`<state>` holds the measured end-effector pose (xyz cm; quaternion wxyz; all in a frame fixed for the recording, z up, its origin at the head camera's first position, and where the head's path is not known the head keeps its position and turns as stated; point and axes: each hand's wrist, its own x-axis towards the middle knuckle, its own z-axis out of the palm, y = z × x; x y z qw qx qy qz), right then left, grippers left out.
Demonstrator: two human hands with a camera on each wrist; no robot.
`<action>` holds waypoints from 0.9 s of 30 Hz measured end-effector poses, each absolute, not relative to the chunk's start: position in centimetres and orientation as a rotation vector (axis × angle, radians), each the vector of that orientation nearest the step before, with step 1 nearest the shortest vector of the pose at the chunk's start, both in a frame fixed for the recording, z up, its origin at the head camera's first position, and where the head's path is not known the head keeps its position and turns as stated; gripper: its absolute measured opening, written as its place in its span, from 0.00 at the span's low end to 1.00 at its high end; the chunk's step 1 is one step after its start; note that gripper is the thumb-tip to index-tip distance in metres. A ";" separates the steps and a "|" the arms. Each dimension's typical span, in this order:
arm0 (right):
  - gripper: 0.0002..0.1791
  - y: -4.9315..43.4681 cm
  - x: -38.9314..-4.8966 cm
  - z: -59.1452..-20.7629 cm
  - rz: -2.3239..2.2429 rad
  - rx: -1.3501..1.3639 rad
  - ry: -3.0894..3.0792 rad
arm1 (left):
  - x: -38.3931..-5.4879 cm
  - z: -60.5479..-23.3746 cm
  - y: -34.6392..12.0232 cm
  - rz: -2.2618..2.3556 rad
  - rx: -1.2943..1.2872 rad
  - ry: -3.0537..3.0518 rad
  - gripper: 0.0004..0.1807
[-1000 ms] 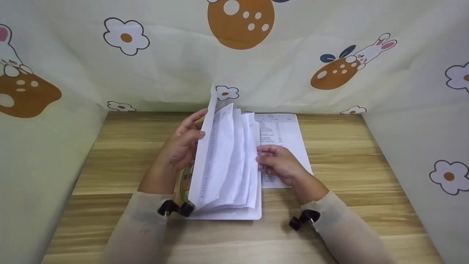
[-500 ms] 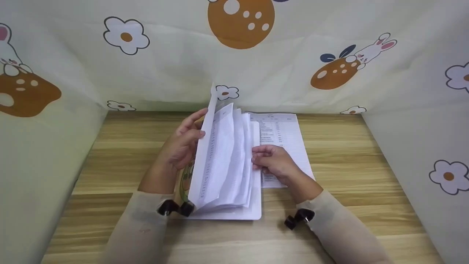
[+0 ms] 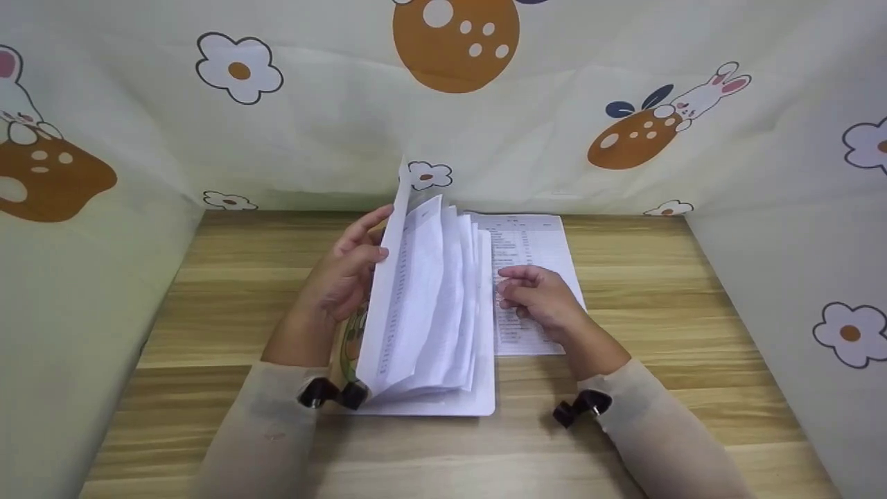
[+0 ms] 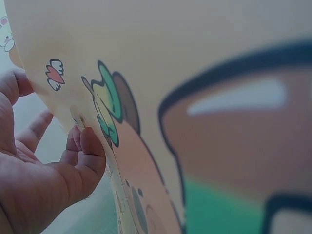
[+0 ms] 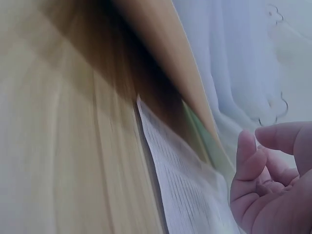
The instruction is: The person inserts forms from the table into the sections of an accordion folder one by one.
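Observation:
My left hand (image 3: 343,270) holds up the front cover (image 3: 387,284) of a book, thumb on its inner side. Cartoon drawings on the cover (image 4: 146,165) face the left wrist view. White, partly fanned pages (image 3: 426,298) stand between that raised cover and the back cover (image 3: 486,378) lying on the table. To the right of the pages, my right hand (image 3: 544,298) hovers over a printed sheet (image 3: 537,242) with loosely bent fingers. Nothing shows between its thumb and forefinger in the right wrist view, where the page edges are just beyond the fingertips.
The printed sheet lies partly under the book's right side on a wood-grain table (image 3: 665,305). A patterned cloth (image 3: 332,132) with rabbits and flowers walls in the back and both sides. A small black wrist mount (image 3: 582,407) sits on each sleeve.
My right hand drew a page edge slightly left, then let go and moved right, away from the pages. The left hand and raised cover have stayed in place.

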<state>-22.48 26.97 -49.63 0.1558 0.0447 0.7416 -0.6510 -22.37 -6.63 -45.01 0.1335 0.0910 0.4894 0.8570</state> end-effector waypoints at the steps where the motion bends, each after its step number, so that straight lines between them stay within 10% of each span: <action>1: 0.25 27.4 -22.7 -49.6 -1.856 0.140 2.142 | -22.4 -45.0 -6.6 2.487 0.264 1.418 0.36; 27: 0.32 34.8 -27.0 -50.7 -1.782 0.441 2.393 | -22.2 -44.8 -6.7 2.465 0.269 1.453 0.35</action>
